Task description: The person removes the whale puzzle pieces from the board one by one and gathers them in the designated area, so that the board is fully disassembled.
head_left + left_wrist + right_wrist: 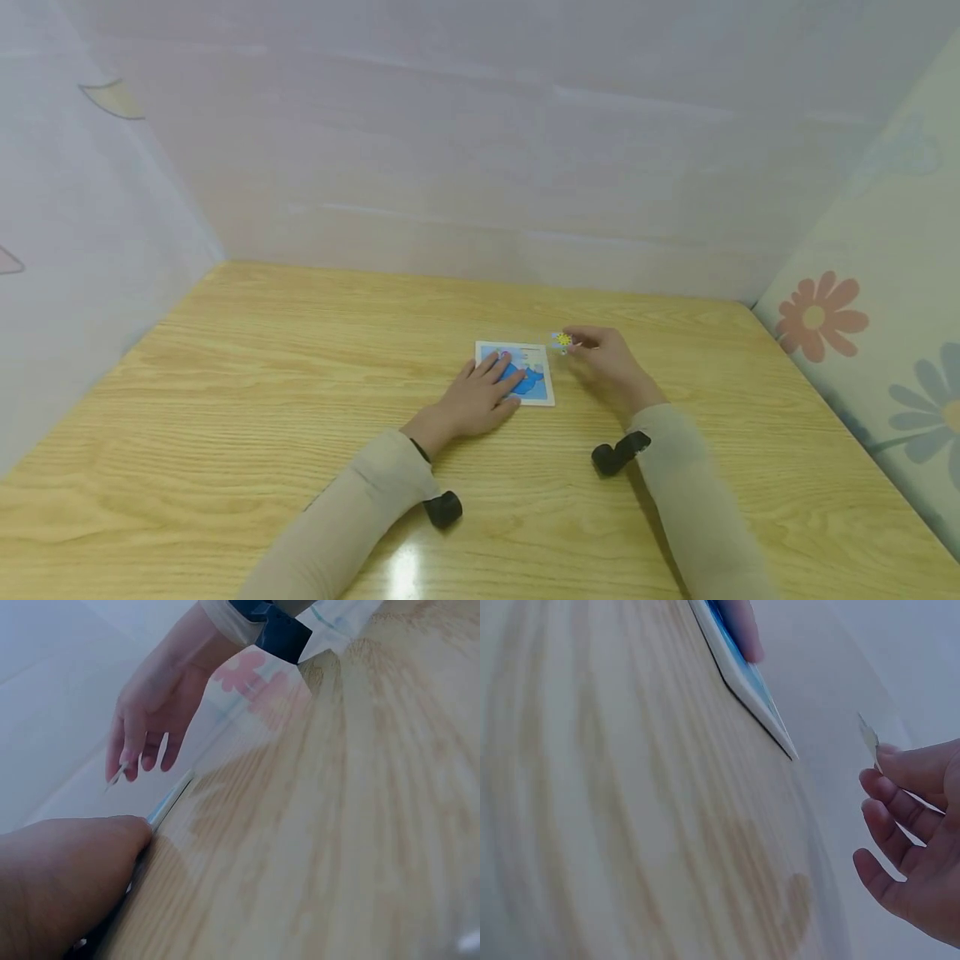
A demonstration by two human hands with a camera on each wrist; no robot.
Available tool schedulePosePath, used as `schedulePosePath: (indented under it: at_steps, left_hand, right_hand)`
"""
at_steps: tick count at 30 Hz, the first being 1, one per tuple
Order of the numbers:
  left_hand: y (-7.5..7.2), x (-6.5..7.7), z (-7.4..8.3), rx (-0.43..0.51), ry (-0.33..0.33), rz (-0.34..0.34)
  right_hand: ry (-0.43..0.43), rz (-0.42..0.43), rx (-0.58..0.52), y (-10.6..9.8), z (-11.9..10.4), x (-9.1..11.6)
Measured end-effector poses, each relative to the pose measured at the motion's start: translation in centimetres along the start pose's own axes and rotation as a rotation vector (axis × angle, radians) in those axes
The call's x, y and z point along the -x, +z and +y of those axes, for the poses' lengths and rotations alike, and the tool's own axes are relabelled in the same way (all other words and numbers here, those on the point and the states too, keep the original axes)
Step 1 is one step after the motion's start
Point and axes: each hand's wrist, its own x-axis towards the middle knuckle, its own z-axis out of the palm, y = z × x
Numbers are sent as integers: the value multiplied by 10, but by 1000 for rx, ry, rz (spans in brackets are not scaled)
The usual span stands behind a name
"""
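Note:
A small square puzzle board (536, 400) with a white border and a blue picture lies on the table. My left hand (476, 398) rests on its left part with the fingers spread, covering some of the picture. The board's upper right part is pale with thin lines. Just beyond that corner, my right hand (606, 360) pinches a puzzle piece (562, 340) with a yellow sun on it between thumb and index finger. In the right wrist view the piece (869, 738) appears thin and almost edge-on, held above the table and apart from the board (744, 686).
The wood-grain table (300, 350) extends around both hands. A pale cloth wall (480, 167) stands along its far edge, and a flower-printed cloth (900, 333) hangs at the right. Black wrist cameras (444, 509) are strapped at both sleeves.

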Motion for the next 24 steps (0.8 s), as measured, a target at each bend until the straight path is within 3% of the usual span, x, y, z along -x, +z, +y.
schedulePosePath:
  at_steps: [18,24]
  left_hand:
    - [1,0,-2,9,6,17]
    - [1,0,-2,11,8,21]
  right_hand:
    - [29,-27,37,-65,28,27]
    - [85,-7,75,-82,44,36]
